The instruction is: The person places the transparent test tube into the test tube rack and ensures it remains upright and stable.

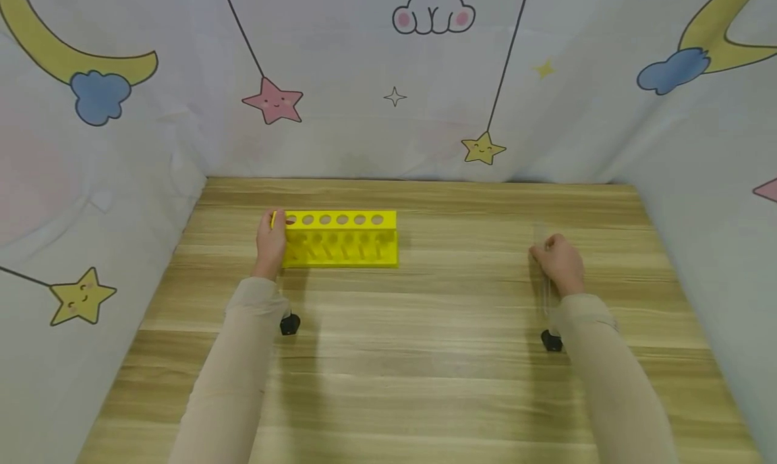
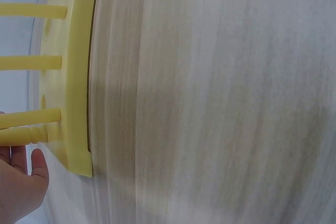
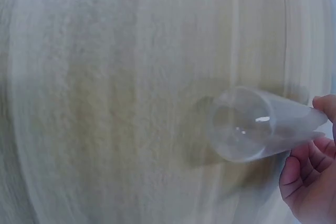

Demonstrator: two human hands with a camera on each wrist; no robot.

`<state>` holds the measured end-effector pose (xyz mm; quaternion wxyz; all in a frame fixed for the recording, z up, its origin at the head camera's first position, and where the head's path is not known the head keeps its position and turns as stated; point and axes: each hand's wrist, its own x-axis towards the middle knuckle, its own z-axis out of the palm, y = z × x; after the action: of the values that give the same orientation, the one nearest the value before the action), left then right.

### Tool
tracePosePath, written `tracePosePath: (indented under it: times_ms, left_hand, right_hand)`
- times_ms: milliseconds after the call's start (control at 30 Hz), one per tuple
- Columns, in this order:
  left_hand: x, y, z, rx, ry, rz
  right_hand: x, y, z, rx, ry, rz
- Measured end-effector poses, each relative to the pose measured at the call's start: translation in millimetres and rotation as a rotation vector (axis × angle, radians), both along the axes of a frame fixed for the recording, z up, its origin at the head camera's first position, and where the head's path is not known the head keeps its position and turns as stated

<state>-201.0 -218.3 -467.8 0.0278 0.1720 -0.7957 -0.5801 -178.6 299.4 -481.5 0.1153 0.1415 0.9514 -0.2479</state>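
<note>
A yellow test tube rack [image 1: 340, 264] with a row of round holes stands on the left part of the table. My left hand [image 1: 270, 243] grips its left end, thumb at the front. In the left wrist view, that hand's fingers [image 2: 20, 158] are at the end post of the rack [image 2: 79, 77]. Over on the right, my right hand [image 1: 561, 265] pinches a clear test tube [image 1: 545, 295] between thumb and fingers. The right wrist view shows the tube [image 3: 289, 121] with its wide round opening facing the camera, the hand [image 3: 315, 187] farther along it.
The wood-grain table [image 1: 413, 342] is bordered by a printed cloth [image 1: 340, 140] at the back and both sides. A small black piece [image 1: 290, 324] shows at the left wrist, and another black piece [image 1: 552, 341] at the right wrist.
</note>
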Motion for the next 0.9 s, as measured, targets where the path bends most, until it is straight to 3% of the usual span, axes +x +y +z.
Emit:
tracePosePath:
  times_ms: [433, 900]
  left_hand:
    - [1.6, 0.1, 0.3, 0.012, 0.0, 0.0]
    - [0.9, -0.8, -1.7, 0.017, -0.02, 0.0]
  right_hand:
    - [0.2, -2.2, 14.8, -0.018, 0.083, 0.033]
    - [-1.8, -3.8, 28.5, -0.023, 0.111, 0.064]
